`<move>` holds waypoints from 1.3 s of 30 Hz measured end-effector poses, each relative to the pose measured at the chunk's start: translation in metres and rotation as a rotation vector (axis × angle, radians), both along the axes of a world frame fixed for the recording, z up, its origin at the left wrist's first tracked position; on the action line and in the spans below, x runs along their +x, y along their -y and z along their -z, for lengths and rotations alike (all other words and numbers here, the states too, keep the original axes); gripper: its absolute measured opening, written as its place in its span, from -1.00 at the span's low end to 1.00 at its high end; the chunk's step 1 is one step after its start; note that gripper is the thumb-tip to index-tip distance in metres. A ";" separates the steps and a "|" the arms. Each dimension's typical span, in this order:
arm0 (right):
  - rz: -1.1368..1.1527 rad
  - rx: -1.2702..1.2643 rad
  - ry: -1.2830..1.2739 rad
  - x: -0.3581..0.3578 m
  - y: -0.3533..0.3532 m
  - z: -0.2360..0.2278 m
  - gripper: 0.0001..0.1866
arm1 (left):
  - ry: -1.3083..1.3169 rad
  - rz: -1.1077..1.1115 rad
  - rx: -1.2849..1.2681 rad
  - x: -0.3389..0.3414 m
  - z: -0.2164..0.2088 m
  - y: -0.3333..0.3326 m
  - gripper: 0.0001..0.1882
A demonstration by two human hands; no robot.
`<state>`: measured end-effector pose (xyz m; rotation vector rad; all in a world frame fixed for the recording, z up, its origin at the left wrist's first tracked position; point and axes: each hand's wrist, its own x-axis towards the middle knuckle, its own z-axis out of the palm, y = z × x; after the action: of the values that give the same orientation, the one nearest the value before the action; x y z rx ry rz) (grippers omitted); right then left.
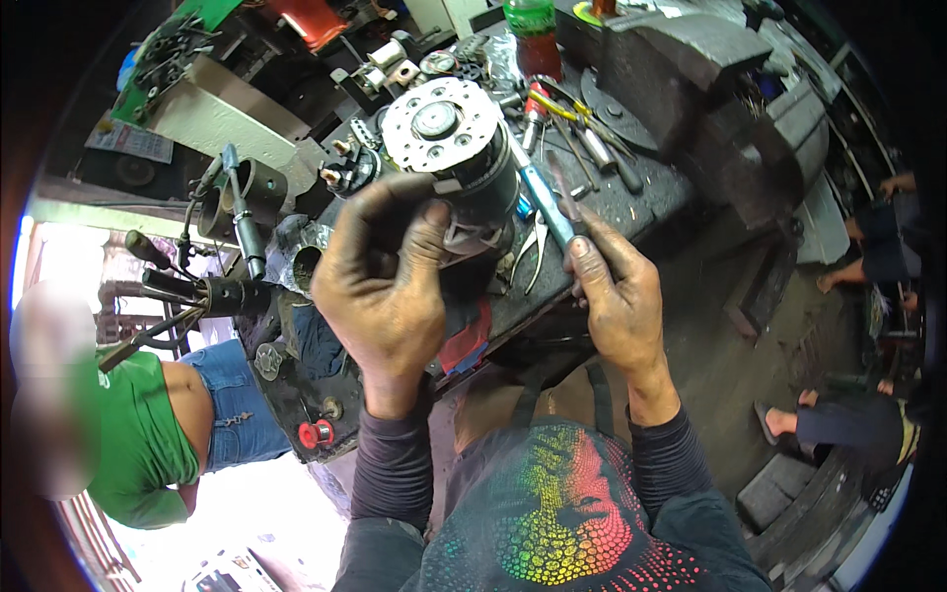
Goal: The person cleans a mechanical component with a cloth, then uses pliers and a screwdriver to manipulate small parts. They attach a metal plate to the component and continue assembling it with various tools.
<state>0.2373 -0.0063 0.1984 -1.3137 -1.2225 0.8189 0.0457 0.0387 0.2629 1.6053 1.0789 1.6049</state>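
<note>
A dark, grimy workbench carries a bulky bench vise at far right. Left of it stands a bottle of reddish liquid; yellow-handled pliers lie nearer. A cylindrical motor stands upright mid-bench, a red spool near left.

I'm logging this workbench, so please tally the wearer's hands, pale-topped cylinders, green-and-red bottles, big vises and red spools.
Hands: 2 (left hand, right hand)
Pale-topped cylinder: 1
Green-and-red bottle: 1
Big vise: 1
Red spool: 1
Total: 6
</note>
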 end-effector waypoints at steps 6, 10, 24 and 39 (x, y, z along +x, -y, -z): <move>0.075 0.270 0.219 -0.031 0.017 -0.017 -0.60 | -0.324 0.137 0.049 -0.029 -0.020 -0.021 -0.80; 0.201 0.335 0.301 -0.041 0.015 -0.024 -0.62 | -0.296 0.236 0.000 -0.037 -0.028 -0.024 -0.74; 0.221 0.269 0.350 -0.043 0.024 -0.036 -0.64 | 0.131 0.021 -0.071 0.010 -0.007 0.002 -0.84; 0.259 0.146 0.975 -0.038 0.028 -0.085 -0.61 | 0.173 -0.046 -0.151 0.020 -0.023 -0.001 -0.84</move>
<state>0.1995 -0.0341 0.2838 -1.7641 -1.7438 -0.1616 0.0654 0.0394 0.2859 1.3276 1.1229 1.6177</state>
